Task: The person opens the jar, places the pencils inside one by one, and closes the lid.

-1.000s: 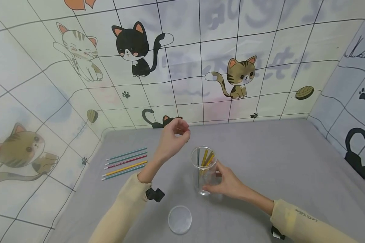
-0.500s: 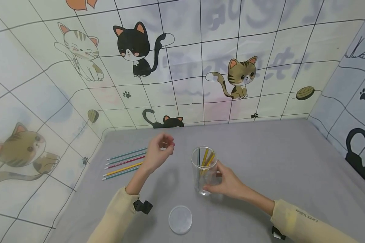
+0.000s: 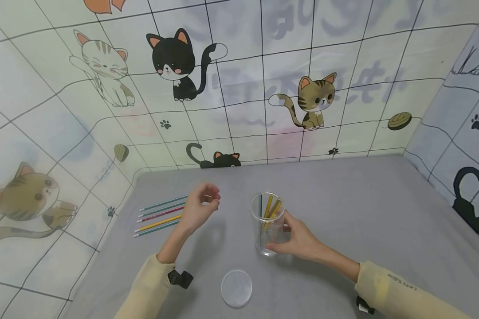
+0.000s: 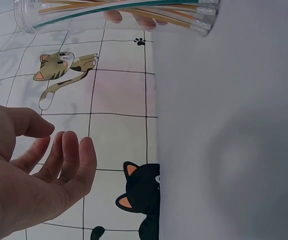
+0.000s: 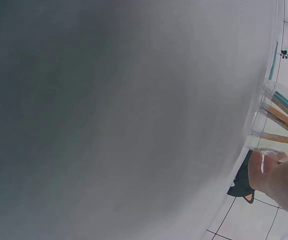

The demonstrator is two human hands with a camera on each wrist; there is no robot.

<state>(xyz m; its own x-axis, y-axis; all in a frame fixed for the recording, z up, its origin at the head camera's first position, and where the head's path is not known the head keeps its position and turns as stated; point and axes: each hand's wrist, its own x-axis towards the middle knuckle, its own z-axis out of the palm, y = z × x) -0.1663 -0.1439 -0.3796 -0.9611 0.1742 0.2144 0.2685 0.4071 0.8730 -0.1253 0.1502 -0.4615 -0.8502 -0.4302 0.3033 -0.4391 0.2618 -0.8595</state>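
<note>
grey cloth (image 3: 343,190) covers the surface before us, and near its middle we see a tall, clear, cylindrical jar (image 3: 265,239) standing upright. inside it we make out teal and yellow pencils (image 3: 268,205), the yellow ones tilted. the right hand (image 3: 299,237) grips the jar from its right side, thumb at the front and fingers curved round behind. the left hand (image 3: 196,209) hangs by the right ends of a row of five slim pencils (image 3: 159,215), three teal, one red and one yellow, lying side by side with white tips to the left. we see its fingers curve loosely around air, thumb close to index finger. nearer us than the jar lies a flat, round, translucent disc (image 3: 237,289); behind, we see a white backdrop (image 3: 243,88) printed with black grid lines and cartoon cats.
</note>
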